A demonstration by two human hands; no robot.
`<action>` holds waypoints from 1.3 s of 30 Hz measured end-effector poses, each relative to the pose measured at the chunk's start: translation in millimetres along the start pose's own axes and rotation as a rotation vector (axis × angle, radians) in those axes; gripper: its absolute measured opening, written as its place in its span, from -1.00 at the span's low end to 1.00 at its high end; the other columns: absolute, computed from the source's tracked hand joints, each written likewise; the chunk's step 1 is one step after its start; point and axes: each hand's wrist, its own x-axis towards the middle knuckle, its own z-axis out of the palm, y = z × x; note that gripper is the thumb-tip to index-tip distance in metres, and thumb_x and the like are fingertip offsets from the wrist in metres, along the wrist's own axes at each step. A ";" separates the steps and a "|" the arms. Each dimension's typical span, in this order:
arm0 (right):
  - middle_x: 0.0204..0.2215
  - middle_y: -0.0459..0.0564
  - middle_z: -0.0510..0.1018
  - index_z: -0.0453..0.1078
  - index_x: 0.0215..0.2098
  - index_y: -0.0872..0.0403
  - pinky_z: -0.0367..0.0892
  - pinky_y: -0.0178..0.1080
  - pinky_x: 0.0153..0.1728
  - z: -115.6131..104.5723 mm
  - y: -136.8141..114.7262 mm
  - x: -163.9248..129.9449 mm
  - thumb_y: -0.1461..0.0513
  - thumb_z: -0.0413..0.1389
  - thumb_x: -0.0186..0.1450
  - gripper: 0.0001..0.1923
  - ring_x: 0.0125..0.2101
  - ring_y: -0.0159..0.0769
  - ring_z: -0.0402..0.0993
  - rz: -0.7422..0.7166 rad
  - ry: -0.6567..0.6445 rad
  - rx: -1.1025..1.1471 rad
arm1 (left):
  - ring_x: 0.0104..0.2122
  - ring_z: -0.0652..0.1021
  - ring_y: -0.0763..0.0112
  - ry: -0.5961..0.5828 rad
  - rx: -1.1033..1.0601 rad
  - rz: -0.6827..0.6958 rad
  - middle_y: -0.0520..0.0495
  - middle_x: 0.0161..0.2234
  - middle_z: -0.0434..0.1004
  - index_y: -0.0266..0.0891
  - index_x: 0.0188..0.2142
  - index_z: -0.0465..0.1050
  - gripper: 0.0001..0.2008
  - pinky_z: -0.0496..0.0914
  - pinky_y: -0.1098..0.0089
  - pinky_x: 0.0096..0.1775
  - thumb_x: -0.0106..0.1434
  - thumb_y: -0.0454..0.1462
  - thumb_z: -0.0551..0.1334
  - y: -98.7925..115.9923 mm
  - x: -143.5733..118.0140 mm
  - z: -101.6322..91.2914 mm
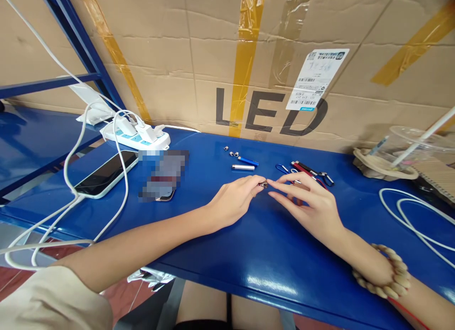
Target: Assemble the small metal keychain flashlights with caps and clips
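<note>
Fingers: the left hand (pixel 232 202) pinches a small metal piece (pixel 263 184) at its fingertips; the right hand (pixel 309 204) has its fingers loosely spread, one tip touching the same piece.
Metal piece: held just above the blue tabletop (pixel 256 254), near its middle.
Behind the hands: a silver tube (pixel 243 167), a blue tube (pixel 248 161) and a few tiny metal caps (pixel 232 152); a red pen with key clips (pixel 309 171) lies close to the right fingers.
Left side: a phone (pixel 106 173) and a power strip (pixel 137 135) with white cables (pixel 71 178).
Right side: a plastic cup (pixel 408 145), and a looped white cord (pixel 412 216).
Edges: cardboard box (pixel 249 59) walls off the back; the near edge runs under both forearms.
Open room: bare tabletop between the hands and the near edge.
</note>
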 end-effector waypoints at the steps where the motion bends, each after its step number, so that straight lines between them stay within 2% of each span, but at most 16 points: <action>1: -0.28 -0.02 0.48 0.51 -0.16 -0.02 0.35 -0.37 -0.48 -0.9 1.0 0.8 0.24 0.13 0.25 -0.80 -0.57 -0.52 0.32 -0.033 0.021 0.002 | -0.18 0.51 0.39 -0.006 0.024 0.008 -0.04 -0.16 0.49 -0.20 -0.06 0.27 -0.75 0.37 0.42 -0.19 0.38 -0.30 -0.10 0.5 -0.2 -0.3; 6: -0.33 0.00 0.48 0.52 -0.33 0.07 0.32 -0.36 -0.54 -2.7 3.8 3.6 0.32 0.16 0.21 -0.90 -0.59 -0.52 0.31 -0.143 0.025 0.083 | -0.18 0.51 0.40 -0.100 0.085 0.030 0.02 -0.14 0.49 -0.13 -0.04 0.26 -0.73 0.35 0.43 -0.22 0.40 -0.24 -0.14 -1.4 -2.1 -1.5; 9: -0.27 0.03 0.46 0.50 -0.40 0.09 0.30 -0.35 -0.57 -3.0 4.8 4.0 0.33 0.15 0.22 -0.91 -0.61 -0.54 0.29 -0.167 0.002 0.128 | -0.17 0.51 0.39 -0.159 0.010 0.046 0.03 -0.11 0.48 -0.10 -0.02 0.25 -0.71 0.35 0.44 -0.25 0.40 -0.22 -0.15 -4.5 -2.8 -1.5; 13: -0.22 0.05 0.43 0.50 -0.44 0.09 0.31 -0.33 -0.54 -5.7 5.1 5.8 0.32 0.14 0.23 -0.88 -0.60 -0.55 0.32 -0.161 -0.028 0.154 | -0.12 0.48 0.36 -0.193 -0.128 0.044 0.03 -0.07 0.45 -0.08 -0.03 0.23 -0.72 0.33 0.37 -0.12 0.40 -0.18 -0.15 -6.9 -2.6 0.0; 18: -0.26 0.03 0.42 0.50 -0.47 0.09 0.30 -0.35 -0.55 -9.2 7.6 8.8 0.29 0.15 0.23 -0.87 -0.58 -0.56 0.33 -0.176 -0.034 0.175 | -0.22 0.48 0.34 -0.200 -0.202 -0.001 -0.04 -0.17 0.45 -0.15 -0.08 0.19 -0.77 0.32 0.35 -0.19 0.38 -0.20 -0.13 -5.7 -2.3 1.5; 23: -0.28 0.01 0.44 0.51 -0.45 0.07 0.25 -0.37 -0.58 -8.0 11.2 7.7 0.29 0.16 0.22 -0.89 -0.58 -0.56 0.30 -0.194 -0.034 0.198 | -0.30 0.47 0.37 -0.201 -0.180 0.025 -0.03 -0.24 0.43 -0.18 -0.22 0.17 -0.85 0.29 0.39 -0.28 0.37 -0.23 -0.11 -4.2 -2.9 0.8; 28: -0.32 -0.01 0.42 0.50 -0.46 0.08 0.21 -0.39 -0.59 -7.0 13.6 5.4 0.30 0.16 0.22 -0.89 -0.56 -0.54 0.32 -0.198 -0.071 0.250 | -0.35 0.45 0.40 -0.254 -0.199 0.018 -0.01 -0.31 0.42 -0.19 -0.24 0.13 -0.88 0.26 0.43 -0.33 0.36 -0.26 -0.11 -0.3 -5.5 -0.1; 39: -0.41 -0.09 0.41 0.51 -0.51 0.04 0.09 -0.41 -0.61 -9.2 12.3 3.4 0.26 0.20 0.19 -0.88 -0.57 -0.56 0.29 -0.222 -0.082 0.156 | -0.37 0.47 0.43 -0.240 -0.166 0.072 0.01 -0.32 0.44 -0.17 -0.28 0.15 -0.91 0.29 0.45 -0.33 0.34 -0.30 -0.08 -0.4 -8.0 2.6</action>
